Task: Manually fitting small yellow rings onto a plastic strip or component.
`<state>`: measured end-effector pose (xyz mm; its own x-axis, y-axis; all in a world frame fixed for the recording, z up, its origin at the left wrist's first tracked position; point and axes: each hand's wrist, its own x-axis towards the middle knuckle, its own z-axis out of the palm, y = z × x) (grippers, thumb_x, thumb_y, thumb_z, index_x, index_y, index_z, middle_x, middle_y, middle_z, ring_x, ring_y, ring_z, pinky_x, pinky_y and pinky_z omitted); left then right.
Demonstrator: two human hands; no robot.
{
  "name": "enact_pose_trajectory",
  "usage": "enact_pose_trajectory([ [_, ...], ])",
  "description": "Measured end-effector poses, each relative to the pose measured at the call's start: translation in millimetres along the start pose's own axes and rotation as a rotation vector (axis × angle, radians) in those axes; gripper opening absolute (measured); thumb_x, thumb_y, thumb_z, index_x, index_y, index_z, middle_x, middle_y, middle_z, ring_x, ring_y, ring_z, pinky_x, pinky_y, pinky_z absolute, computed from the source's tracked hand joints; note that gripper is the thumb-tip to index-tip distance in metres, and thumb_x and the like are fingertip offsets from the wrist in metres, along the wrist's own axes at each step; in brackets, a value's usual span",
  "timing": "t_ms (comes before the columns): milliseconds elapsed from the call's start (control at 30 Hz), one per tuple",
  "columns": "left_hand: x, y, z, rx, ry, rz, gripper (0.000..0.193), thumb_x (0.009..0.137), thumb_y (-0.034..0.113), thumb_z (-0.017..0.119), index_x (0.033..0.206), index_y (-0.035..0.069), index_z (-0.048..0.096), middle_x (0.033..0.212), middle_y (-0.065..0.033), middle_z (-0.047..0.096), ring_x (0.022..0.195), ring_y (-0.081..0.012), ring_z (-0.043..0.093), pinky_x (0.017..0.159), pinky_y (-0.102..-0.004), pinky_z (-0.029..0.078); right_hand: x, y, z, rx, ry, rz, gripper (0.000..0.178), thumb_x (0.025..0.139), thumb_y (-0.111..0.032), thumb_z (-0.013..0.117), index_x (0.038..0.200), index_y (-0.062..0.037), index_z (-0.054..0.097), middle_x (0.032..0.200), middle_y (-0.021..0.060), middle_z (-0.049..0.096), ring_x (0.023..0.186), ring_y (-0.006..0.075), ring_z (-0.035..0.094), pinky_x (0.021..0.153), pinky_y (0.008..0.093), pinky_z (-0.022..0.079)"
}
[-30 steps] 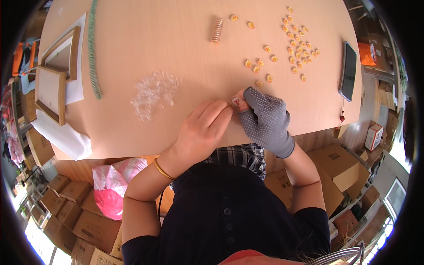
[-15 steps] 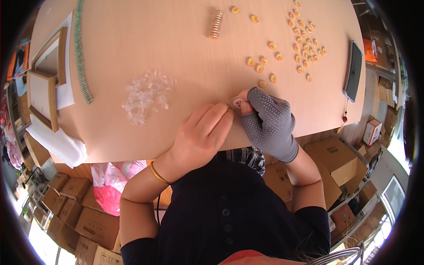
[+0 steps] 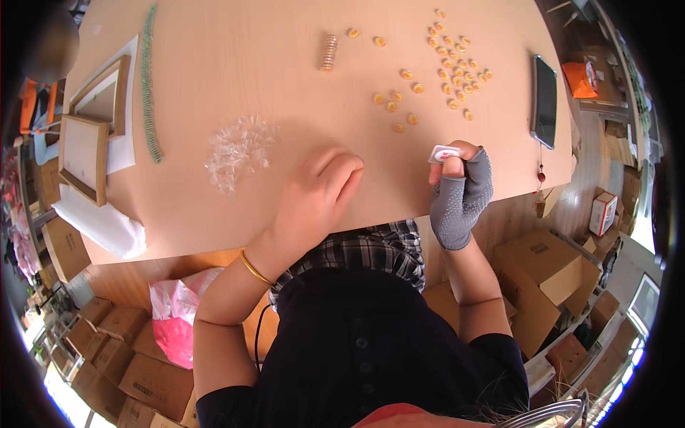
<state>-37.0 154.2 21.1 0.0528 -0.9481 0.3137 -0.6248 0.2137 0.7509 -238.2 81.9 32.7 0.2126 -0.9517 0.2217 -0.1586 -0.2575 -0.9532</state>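
Observation:
My right hand (image 3: 462, 203), in a grey dotted glove with bare fingertips, pinches a small white square piece with a red mark (image 3: 444, 153) between thumb and finger, above the table's near right part. My bare left hand (image 3: 321, 189), with a gold bangle at the wrist, hovers to the left with its fingers curled together. What it holds, if anything, is hidden. Loose clear plastic scraps (image 3: 239, 150) lie left of it. Beyond the hands are several scattered small amber round pieces (image 3: 397, 95) and a short coppery ringed stack (image 3: 328, 52).
A long green ringed row (image 3: 148, 93) runs along the table's left. Outside it lie wooden frames (image 3: 84, 160) and a white sheet (image 3: 100, 221). A dark phone (image 3: 544, 100) with a beaded strap sits at the right edge. Cardboard boxes (image 3: 531, 260) stand on the floor.
My hands have come apart. The right has moved right with the white square piece, and the left has drawn away to the left, fingers curled. The view has shifted slightly.

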Motion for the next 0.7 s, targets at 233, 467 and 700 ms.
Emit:
enact_pose_trajectory([
  [233,54.0,-6.7,38.5,0.078,0.011,0.076,0.012,0.091,0.005,0.077,0.092,0.004,0.065,0.090,-0.0087,0.067,0.078,-0.0229,0.069,0.068,-0.0344,0.056,-6.3,18.5,-11.0,0.263,0.221,0.090,0.016,0.111,-0.017,0.053,0.114,-0.0027,0.059,0.075,0.0008,0.060,0.063,0.0036,0.047,0.058,0.0204,0.037],
  [467,65.0,-27.4,3.2,-0.058,0.139,-0.211,0.014,0.092,0.007,0.077,0.104,0.003,0.071,0.098,-0.0056,0.072,0.073,-0.0143,0.066,0.068,-0.0281,0.054,-7.3,26.1,-11.1,0.265,0.237,0.074,0.013,0.110,-0.014,0.053,0.115,-0.0036,0.059,0.075,0.0005,0.060,0.062,0.0039,0.048,0.057,0.0207,0.038],
  [700,89.5,-55.8,3.7,0.413,0.272,-0.143,0.023,0.091,0.012,0.079,0.111,0.003,0.071,0.088,-0.0078,0.073,0.068,-0.0169,0.066,0.066,-0.0317,0.056,-7.9,26.1,-12.0,0.216,0.209,0.041,0.014,0.110,-0.012,0.053,0.113,-0.0005,0.061,0.077,0.0010,0.061,0.068,0.0056,0.052,0.063,0.0227,0.042],
])
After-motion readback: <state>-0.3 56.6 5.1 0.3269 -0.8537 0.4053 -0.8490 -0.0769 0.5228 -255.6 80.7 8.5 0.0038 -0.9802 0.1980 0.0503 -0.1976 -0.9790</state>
